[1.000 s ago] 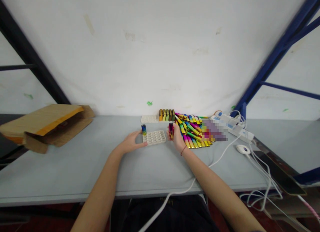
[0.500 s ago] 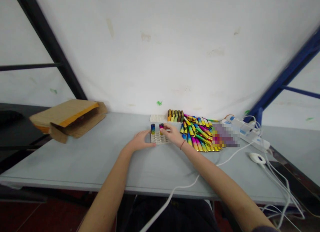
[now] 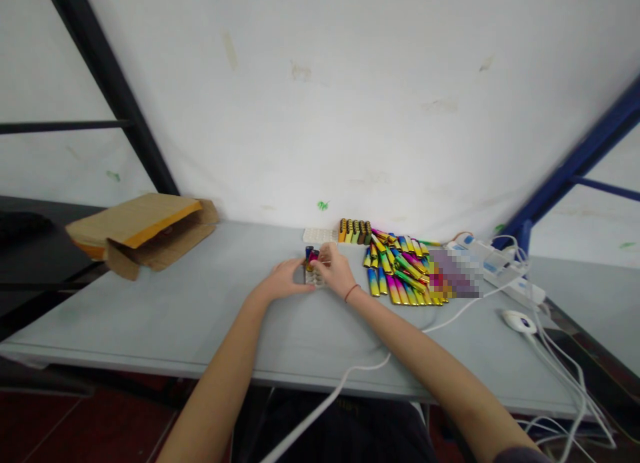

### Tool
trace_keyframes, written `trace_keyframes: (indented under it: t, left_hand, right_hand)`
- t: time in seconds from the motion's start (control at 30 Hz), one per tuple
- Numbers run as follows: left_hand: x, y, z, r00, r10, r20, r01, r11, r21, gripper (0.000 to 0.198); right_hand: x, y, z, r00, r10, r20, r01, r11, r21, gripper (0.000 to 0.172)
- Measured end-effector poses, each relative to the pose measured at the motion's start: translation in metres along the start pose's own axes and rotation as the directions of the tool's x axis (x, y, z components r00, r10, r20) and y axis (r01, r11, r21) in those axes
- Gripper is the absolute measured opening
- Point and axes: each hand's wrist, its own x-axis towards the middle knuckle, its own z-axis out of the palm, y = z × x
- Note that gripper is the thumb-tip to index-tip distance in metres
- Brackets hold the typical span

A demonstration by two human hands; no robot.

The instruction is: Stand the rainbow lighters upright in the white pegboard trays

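A white tray with rows of holes (image 3: 316, 278) lies before me, partly hidden by both hands. My left hand (image 3: 283, 281) grips its left side, fingers at the side and thumb along the front edge. One shiny tube with a blue, dark-ended top (image 3: 309, 251) stands in the tray's left part. Just right of it, a slightly tilted magenta and gold tube (image 3: 313, 258) is pinched by my right hand (image 3: 334, 270); whether its bottom is in a hole is hidden. Several loose rainbow-coloured tubes (image 3: 400, 266) lie piled to the right of my right hand.
By the wall, a block of upright dark-topped tubes (image 3: 355, 231) stands beside a second white tray (image 3: 321, 235). An open cardboard box (image 3: 143, 230) lies at left. A power strip (image 3: 500, 270), a white plug-like device (image 3: 519, 321) and a cable (image 3: 365, 368) occupy the right and front.
My right hand has moved left with the magenta tube, bringing it close beside the blue-topped one. My left hand stays at the tray. The view has shifted slightly.
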Motion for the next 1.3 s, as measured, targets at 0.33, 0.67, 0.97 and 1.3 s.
trace_keyframes:
  t: [0.33, 0.67, 0.97, 1.3]
  left_hand:
    - [0.000, 0.002, -0.001, 0.999, -0.013, 0.037, 0.011, 0.999, 0.053, 0.079]
    - [-0.005, 0.009, -0.010, 0.999, -0.010, 0.036, 0.015, 0.988, -0.153, 0.092]
    - [-0.004, -0.003, -0.008, 0.998, -0.052, 0.024, 0.056, 0.982, -0.183, 0.100]
    - [-0.021, 0.021, -0.016, 0.827, -0.104, -0.553, -0.074, 0.954, -0.291, 0.074]
  right_hand:
    - [0.010, -0.013, -0.007, 0.988, -0.001, 0.153, 0.039, 0.968, -0.247, 0.031]
    - [-0.020, -0.052, -0.058, 0.965, 0.013, 0.263, 0.055, 0.967, -0.248, 0.017]
    - [-0.129, -0.073, -0.124, 0.633, 0.055, 0.772, 0.012, 0.997, -0.081, 0.055]
    - [-0.215, -0.058, -0.145, 0.798, 0.310, 0.517, -0.261, 0.951, -0.169, 0.030]
